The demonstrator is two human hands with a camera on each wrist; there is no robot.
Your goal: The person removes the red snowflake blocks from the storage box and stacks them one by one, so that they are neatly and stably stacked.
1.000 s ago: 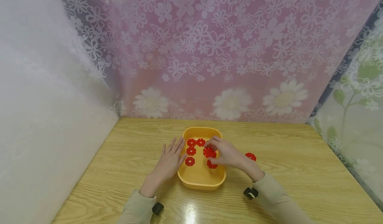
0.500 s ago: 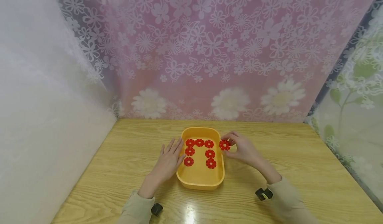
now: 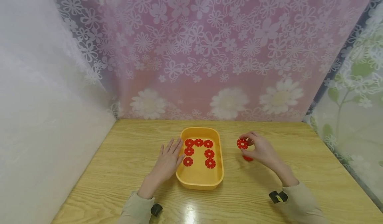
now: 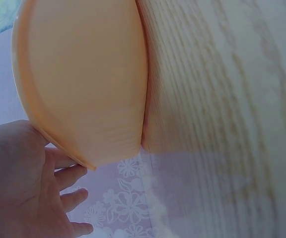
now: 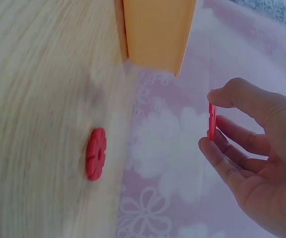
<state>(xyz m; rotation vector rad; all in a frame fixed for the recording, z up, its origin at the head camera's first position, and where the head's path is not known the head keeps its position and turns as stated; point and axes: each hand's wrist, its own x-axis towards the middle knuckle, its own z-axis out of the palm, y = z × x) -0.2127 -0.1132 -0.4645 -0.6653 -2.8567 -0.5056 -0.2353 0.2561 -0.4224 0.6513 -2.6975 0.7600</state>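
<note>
My right hand (image 3: 259,150) pinches a red notched disc (image 3: 242,143) by its edges between thumb and fingers, held above the table to the right of the tub. Edge-on, the same red disc (image 5: 212,119) shows in the right wrist view. Another red disc (image 5: 96,154) lies flat on the wood below it, partly covered by the hand in the head view. My left hand (image 3: 168,160) rests with straight fingers along the left rim of a yellow plastic tub (image 3: 198,180). Inside the tub several red discs (image 3: 209,153) lie in an arch: two side columns joined by a row at the far end.
The wood-grain table (image 3: 143,130) meets a pink flowered curtain (image 3: 191,94) at its back edge. A whitish sheet (image 3: 54,111) borders the left, and a leaf-patterned one (image 3: 350,107) the right. Black wrist cameras sit near both sleeves.
The right hand has moved from inside the tub out over its right rim, carrying a red disc, and now hovers above the disc on the table. The left hand has kept its place.
</note>
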